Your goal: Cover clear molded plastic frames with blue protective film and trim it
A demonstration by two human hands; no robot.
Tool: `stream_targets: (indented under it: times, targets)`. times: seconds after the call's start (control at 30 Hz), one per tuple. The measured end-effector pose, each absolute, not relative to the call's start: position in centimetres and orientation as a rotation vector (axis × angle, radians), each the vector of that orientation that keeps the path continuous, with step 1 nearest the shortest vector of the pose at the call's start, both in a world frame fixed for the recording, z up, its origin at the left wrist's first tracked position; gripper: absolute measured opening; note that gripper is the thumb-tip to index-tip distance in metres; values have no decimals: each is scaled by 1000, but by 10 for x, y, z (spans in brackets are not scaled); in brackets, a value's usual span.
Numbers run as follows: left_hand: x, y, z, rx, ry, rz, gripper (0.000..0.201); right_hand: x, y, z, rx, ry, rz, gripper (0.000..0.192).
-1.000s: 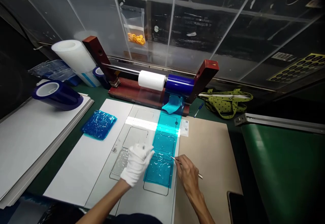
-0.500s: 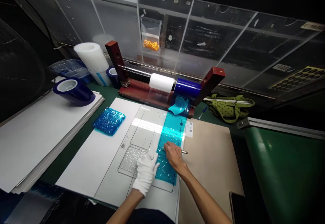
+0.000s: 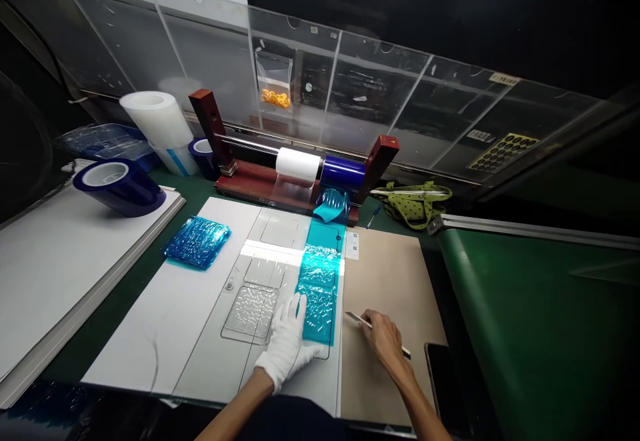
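My left hand [image 3: 286, 342], in a white glove, lies with its thumb spread on the lower left edge of a blue film strip [image 3: 320, 301]. The strip runs over a sheet printed with dark outlines, from the blue film roll [image 3: 343, 173]. Beside the strip is a clear bubbly film piece [image 3: 250, 311]. My bare right hand [image 3: 385, 342] is closed around a thin craft knife [image 3: 357, 319], its blade pointing left above the brown board [image 3: 395, 274]. A stack of cut blue film pieces [image 3: 199, 241] rests on white paper [image 3: 135, 334].
A dark red wooden stand [image 3: 250, 184] carries the white roll [image 3: 299, 164] too. Left are a loose blue roll [image 3: 120, 188] and a tall white roll [image 3: 155, 121]. A pen [image 3: 373, 216], a green dotted bag [image 3: 417, 204] and a phone-like dark object [image 3: 440, 381] lie right.
My right hand has moved right, off the blue film to over the brown board, with the knife. My left hand has spread its fingers on the film's edge. The camera view has shifted.
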State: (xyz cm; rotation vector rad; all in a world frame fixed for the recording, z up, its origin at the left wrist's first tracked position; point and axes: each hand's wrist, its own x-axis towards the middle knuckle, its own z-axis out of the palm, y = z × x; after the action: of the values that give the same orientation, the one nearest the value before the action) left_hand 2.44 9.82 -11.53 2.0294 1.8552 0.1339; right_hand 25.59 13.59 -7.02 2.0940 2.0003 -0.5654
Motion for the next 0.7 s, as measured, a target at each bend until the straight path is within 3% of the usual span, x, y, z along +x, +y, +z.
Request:
stream_targets:
  times: [0.13, 0.3, 0.4, 0.6, 0.7]
  targets:
    - [37, 91, -127, 2015, 1773, 58, 132, 238, 118, -86, 2192, 1964, -721, 15]
    - [39, 95, -132, 2019, 1787, 44, 134, 228, 114, -95, 2284, 1991, -1042, 15]
    - [37, 100, -127, 2028, 1819, 73, 118, 235, 107, -95, 2303, 1997, -1341, 15]
    - [35, 93, -126, 2030, 1761, 165, 74, 238, 77, -99, 2369, 1697, -1917, 45]
    - [36, 73, -124, 1967, 1696, 238, 66, 219, 64, -107, 2453, 1409, -2243, 50]
